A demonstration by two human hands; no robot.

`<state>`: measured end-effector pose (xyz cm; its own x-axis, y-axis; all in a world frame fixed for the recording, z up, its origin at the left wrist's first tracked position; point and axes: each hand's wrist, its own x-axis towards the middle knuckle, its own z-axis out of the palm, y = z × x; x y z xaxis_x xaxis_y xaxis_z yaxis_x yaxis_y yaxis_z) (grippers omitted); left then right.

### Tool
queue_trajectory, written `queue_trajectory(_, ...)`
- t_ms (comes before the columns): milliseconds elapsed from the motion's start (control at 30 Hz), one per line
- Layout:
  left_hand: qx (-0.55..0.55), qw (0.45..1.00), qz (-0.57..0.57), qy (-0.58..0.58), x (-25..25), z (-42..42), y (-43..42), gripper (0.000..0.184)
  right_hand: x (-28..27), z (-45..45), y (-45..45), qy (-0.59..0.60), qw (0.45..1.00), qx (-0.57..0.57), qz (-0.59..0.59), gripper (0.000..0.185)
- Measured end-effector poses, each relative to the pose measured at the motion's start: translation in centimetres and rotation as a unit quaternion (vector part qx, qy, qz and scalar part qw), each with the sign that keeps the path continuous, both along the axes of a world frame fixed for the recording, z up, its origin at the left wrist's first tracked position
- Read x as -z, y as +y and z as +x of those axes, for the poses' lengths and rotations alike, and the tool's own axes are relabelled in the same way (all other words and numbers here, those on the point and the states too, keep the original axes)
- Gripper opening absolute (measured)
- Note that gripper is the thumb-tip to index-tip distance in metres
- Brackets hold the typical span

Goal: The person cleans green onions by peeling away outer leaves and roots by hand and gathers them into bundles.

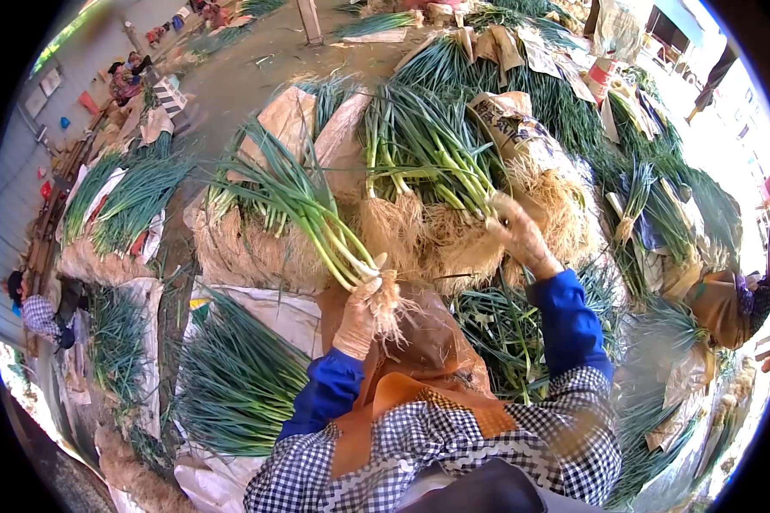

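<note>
Here, with 12 o'clock straight ahead, a person in blue sleeves [565, 309] and a checked top [402, 445] sits or stoops among green onions. The left hand [358, 318], just below the centre towards 7 o'clock, is closed around the white bases of a bunch of green onions [316, 224]; its pale, stringy roots [393, 309] spill out on the 3 o'clock side of the fist, and its long leaves fan up towards 11 o'clock. The right hand [524, 239], at 3 o'clock, has its thumb and fingers narrowed at the white ends of the piled green onions [436, 154], which lie at 12 to 1 o'clock above a shaggy bank of roots [462, 248]; whether it pinches a stalk cannot be told. A printed sack [513, 121] lies just beyond, between 1 and 2 o'clock, and a brown apron [455, 344] hangs at 5 o'clock. A heap of green leaves [239, 376] spreads at 8 o'clock, a tangle of loose leaves [498, 335] at 4 o'clock. The held bunch is gripped at one end only, so the leaves' weight could tip it, or outer stalks could slide free should the grip slacken. In the pile, leaves cross and overlap, so pulling one stalk could drag its neighbours or tear tips; matted roots could snag, and a hard tug might snap a stem.
</note>
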<state>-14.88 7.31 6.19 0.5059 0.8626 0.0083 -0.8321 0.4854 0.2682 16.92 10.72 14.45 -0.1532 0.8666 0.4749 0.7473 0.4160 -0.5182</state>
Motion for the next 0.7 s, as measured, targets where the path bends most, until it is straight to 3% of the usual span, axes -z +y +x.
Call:
queue_trajectory(67,0.007,1.0,-0.005,0.013,-0.1,1.2,-0.8,0.054,-2.1,-0.7,1.6,-0.057,0.987,0.132,-0.07,0.044)
queue_trajectory(100,0.005,0.999,-0.026,0.03,-0.1,1.8,-1.3,0.05,-3.1,-1.5,2.0,-0.161,0.966,0.165,-0.117,0.051)
queue_trajectory(133,0.017,0.998,-0.007,0.054,1.3,2.2,-1.5,0.038,-2.6,-1.4,3.2,-0.189,0.944,0.147,-0.228,0.055)
queue_trajectory(200,0.033,0.998,-0.034,0.034,1.6,3.0,-2.5,0.03,-0.8,-1.7,4.9,-0.261,0.927,0.113,-0.246,0.052)
queue_trajectory(267,0.043,0.998,-0.05,0.023,0.3,3.7,-3.4,0.025,0.3,-1.3,4.8,-0.251,0.939,0.113,-0.209,0.048)
queue_trajectory(333,-0.002,0.989,-0.112,0.092,-1.6,4.4,-4.7,0.023,2.9,0.7,4.5,-0.114,0.99,-0.084,0.02,0.038)
queue_trajectory(367,0.019,0.994,-0.091,0.052,2.2,4.0,-4.3,0.019,0.8,-1.9,2.1,-0.065,0.995,0.001,-0.077,0.028)
queue_trajectory(400,0.019,0.995,-0.088,0.05,1.8,4.0,-4.6,0.019,-1.7,-4.6,-0.4,-0.014,0.982,0.092,-0.167,0.019)
queue_trajectory(433,0.039,0.995,-0.078,0.036,0.9,4.5,-5.1,0.018,-4.0,-7.0,-3.6,0.024,0.984,0.058,-0.167,0.021)
queue_trajectory(467,0.06,0.995,-0.077,0.037,0.3,4.8,-5.9,0.019,-2.8,-8.0,-5.2,0.004,0.974,0.064,-0.217,0.023)
queue_trajectory(500,0.08,0.993,-0.075,0.038,-0.3,5.1,-6.6,0.019,-2.2,-9.8,-7.4,0.016,0.983,0.05,-0.177,0.022)
queue_trajectory(533,0.101,0.991,-0.074,0.039,-0.9,5.4,-7.4,0.02,-0.4,-10.4,-8.4,-0.048,0.983,0.032,-0.177,0.019)
queue_trajectory(600,0.1,0.989,-0.091,0.059,2.4,5.9,-8.1,0.022,3.2,-10.8,-9.3,0.027,0.998,0.025,-0.052,0.018)
queue_trajectory(633,0.102,0.989,-0.093,0.057,2.3,5.7,-8.3,0.022,-0.5,-12.2,-11.0,0.231,0.937,0.028,-0.259,0.016)
queue_trajectory(667,0.107,0.99,-0.078,0.056,2.0,5.4,-8.3,0.024,0.9,-10.8,-11.0,0.094,0.98,0.032,-0.174,0.015)
queue_trajectory(700,0.112,0.99,-0.064,0.055,1.8,5.0,-8.3,0.026,1.7,-9.0,-12.4,0.09,0.977,0.047,-0.185,0.014)
